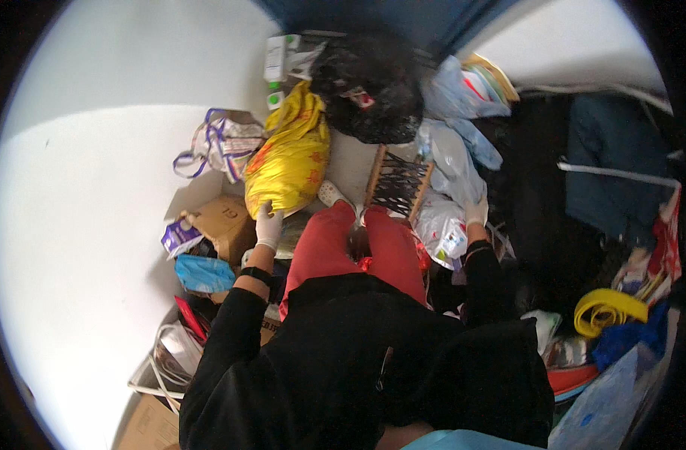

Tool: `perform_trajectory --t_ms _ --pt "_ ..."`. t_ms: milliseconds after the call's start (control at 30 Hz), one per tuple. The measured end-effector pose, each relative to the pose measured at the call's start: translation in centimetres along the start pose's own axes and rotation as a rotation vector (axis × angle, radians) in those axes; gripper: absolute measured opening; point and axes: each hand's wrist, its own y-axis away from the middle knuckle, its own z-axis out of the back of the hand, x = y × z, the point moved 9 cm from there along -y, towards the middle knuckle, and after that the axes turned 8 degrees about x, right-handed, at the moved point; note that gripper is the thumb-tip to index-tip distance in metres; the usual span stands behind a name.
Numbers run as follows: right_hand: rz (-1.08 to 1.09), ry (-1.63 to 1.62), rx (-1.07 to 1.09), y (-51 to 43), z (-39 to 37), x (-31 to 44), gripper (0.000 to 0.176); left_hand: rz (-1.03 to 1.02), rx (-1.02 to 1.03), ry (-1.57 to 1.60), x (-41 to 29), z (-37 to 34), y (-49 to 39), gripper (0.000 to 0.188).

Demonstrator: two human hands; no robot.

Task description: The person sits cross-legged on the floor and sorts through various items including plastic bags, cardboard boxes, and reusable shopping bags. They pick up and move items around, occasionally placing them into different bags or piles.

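My left hand [269,224], in a white glove, is at the lower end of a full yellow bag with orange prints [292,160]; whether its fingers grip the bag is unclear. On the right my gloved right hand [476,211] is against a pale translucent plastic bag [453,163], its fingers partly hidden by the plastic. Below that bag lies a white printed plastic bag [441,225]. Between my legs and a large black plastic bag [371,90] stands a wooden frame laced with dark cords [399,183].
Left, by the white wall, are a striped carrier bag [230,143], a cardboard box [225,222] and a blue packet [204,274]. White bottles [275,59] stand at the back. A rolled yellow strap [605,312] and more plastic bags crowd the right.
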Motion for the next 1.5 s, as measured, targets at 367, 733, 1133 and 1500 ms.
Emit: perform_trajectory --t_ms 367,733,1133,1500 --pt "0.010 0.147 0.403 7.6 -11.6 12.7 0.064 0.383 0.079 0.230 15.8 6.2 -0.4 0.059" --pt "0.449 0.436 0.617 9.5 -22.2 39.3 0.051 0.460 -0.131 0.593 23.2 8.2 -3.0 0.053" --pt "0.939 0.868 1.295 20.5 -44.3 49.1 0.037 0.245 -0.744 0.445 13.1 14.7 -24.2 0.062" --pt "1.287 0.635 1.271 23.2 -56.9 53.8 0.039 0.007 -0.496 0.270 9.6 6.3 -29.2 0.018"
